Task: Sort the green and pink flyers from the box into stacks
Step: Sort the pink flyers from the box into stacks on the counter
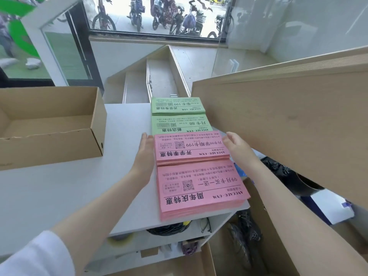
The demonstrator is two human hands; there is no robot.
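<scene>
Several flyer stacks lie in a row along the right side of the grey table. Farthest is a green stack, then a second green stack, then a pink stack, and nearest a thick pink stack at the table's front corner. My left hand has straight fingers against the left edge of the far pink stack. Along that stack's right edge lies my right hand, fingers straight as well. The cardboard box stands open at the left with no flyers visible inside.
A tall wooden panel rises just right of the stacks. Below the table are shelves with cables and glasses, plus cardboard boxes on the floor. Wooden stairs descend beyond the table's far edge.
</scene>
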